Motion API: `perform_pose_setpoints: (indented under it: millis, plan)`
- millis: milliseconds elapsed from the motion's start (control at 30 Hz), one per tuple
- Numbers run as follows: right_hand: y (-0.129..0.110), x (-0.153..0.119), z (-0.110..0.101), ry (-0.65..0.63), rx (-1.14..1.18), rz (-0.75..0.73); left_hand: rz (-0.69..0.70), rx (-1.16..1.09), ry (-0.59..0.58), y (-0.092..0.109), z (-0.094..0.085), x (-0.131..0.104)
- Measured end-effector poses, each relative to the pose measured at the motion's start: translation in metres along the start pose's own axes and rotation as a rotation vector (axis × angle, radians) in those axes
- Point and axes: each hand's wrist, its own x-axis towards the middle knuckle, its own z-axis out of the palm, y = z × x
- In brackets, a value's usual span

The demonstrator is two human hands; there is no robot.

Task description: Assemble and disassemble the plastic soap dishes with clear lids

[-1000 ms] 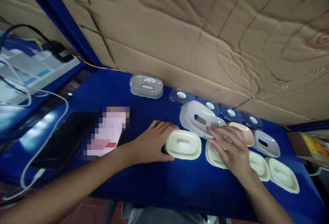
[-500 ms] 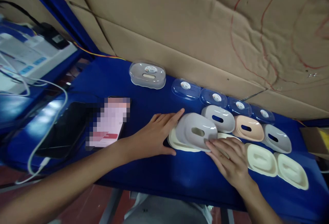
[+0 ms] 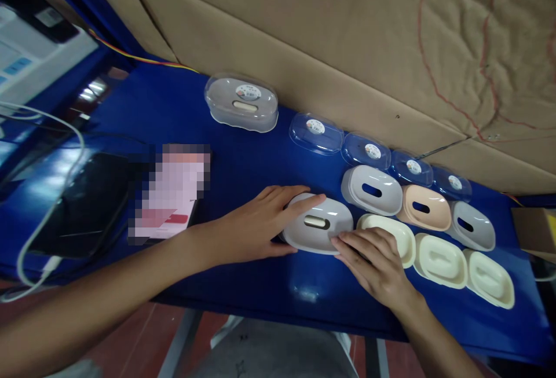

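Note:
On the blue table, a grey soap dish tray with an oval slot sits over a cream base, which shows as a pale bar through the slot. My left hand grips the dish's left end, thumb at the near side and fingers over the far rim. With fingertips pressed on the right end, my right hand holds it from the other side. Just right of it lie a cream base, partly behind my right hand, and a grey slotted tray.
Beyond are a peach tray, another grey tray, more cream bases and several clear lids. A lidded soap dish stands by the cardboard wall. Left are a blurred-screen phone and a dark phone with a cable.
The grey tray, tilted and offset over the cream base before, now sits level and lined up on it. Both hands have stayed on it. The camera view has shifted slightly.

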Motion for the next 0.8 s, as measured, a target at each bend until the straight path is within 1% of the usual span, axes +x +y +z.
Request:
perform_pose_setpoints:
  millis: [200, 300, 567, 667, 733, 800]
  plan:
    - [-0.001, -0.001, 0.003, -0.018, -0.012, -0.022, 0.03, 0.099, -0.033, 0.001, -0.001, -0.002]
    - [-0.001, 0.001, 0.004, -0.033, 0.024, 0.001, 0.031, 0.117, -0.038, 0.0, 0.001, -0.003]
    - [-0.005, 0.003, 0.008, -0.044, 0.018, 0.031, 0.016, 0.179, 0.0, -0.003, 0.007, 0.0]
    - [-0.005, 0.006, 0.001, -0.07, 0.012, 0.019, 0.0, 0.207, 0.008, -0.001, 0.007, 0.0]
    - [0.001, 0.014, -0.007, -0.143, 0.011, -0.02, -0.007, 0.231, 0.0, 0.0, 0.007, 0.0]
    - [0.011, 0.029, -0.017, -0.214, -0.007, -0.052, -0.018, 0.252, -0.005, 0.0, 0.007, 0.0]
